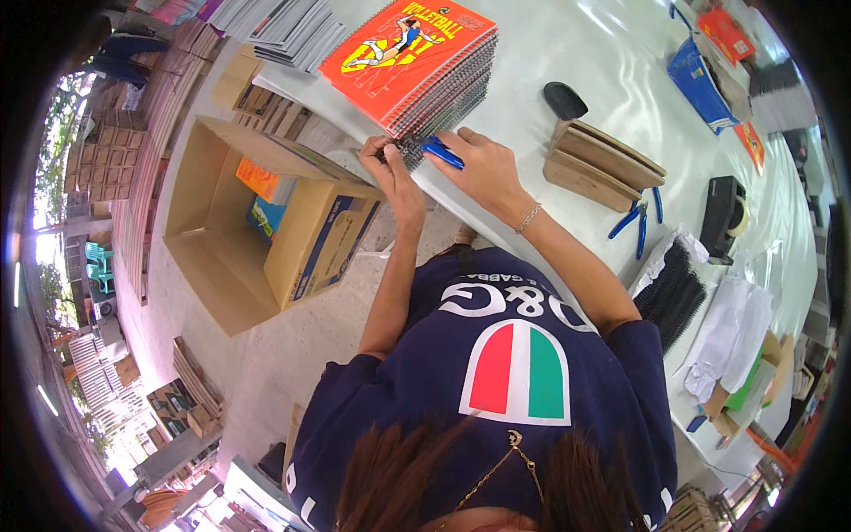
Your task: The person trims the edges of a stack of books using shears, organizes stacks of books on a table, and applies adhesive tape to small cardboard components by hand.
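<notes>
A tall stack of spiral-bound notebooks with red covers stands at the table's near edge. My right hand is closed around blue-handled pliers, with the tool's head against the coils at the stack's near corner. Bent at the same corner, the fingers of my left hand pinch the end of a notebook's coil. The pliers' jaws and the exact coil between my fingertips are hard to make out.
An open cardboard box with notebooks inside is at left below table height. On the white table at right lie wooden blocks, more blue-handled pliers, a tape dispenser, black coils and a blue box.
</notes>
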The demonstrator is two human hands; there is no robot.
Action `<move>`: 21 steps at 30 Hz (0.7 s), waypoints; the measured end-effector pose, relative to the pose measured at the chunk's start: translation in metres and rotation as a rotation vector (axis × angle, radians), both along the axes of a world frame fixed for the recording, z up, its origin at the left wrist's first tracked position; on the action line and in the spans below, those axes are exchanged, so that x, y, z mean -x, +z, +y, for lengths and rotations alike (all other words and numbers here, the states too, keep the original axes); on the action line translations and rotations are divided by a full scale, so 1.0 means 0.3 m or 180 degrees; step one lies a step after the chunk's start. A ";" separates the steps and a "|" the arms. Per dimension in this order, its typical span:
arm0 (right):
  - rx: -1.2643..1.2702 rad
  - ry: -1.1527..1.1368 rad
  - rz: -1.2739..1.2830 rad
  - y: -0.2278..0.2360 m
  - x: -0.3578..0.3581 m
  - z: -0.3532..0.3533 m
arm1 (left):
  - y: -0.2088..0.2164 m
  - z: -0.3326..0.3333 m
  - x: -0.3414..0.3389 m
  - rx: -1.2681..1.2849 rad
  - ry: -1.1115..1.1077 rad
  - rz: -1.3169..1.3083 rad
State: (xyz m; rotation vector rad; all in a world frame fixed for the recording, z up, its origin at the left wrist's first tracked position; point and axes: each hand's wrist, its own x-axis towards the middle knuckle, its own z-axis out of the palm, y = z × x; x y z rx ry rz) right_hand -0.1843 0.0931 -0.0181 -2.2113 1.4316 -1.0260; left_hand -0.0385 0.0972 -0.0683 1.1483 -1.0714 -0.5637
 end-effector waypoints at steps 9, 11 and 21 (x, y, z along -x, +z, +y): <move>0.0505 -0.0141 0.0242 -0.032 0.011 -0.004 | -0.026 -0.005 0.001 0.0128 -0.0117 0.0703; 0.0509 -0.0157 0.0228 -0.035 0.006 -0.011 | -0.016 0.010 0.005 -0.0006 -0.0187 0.0583; 0.0402 -0.0031 0.0284 -0.026 -0.011 -0.024 | -0.012 0.018 0.004 -0.0302 0.0035 0.0093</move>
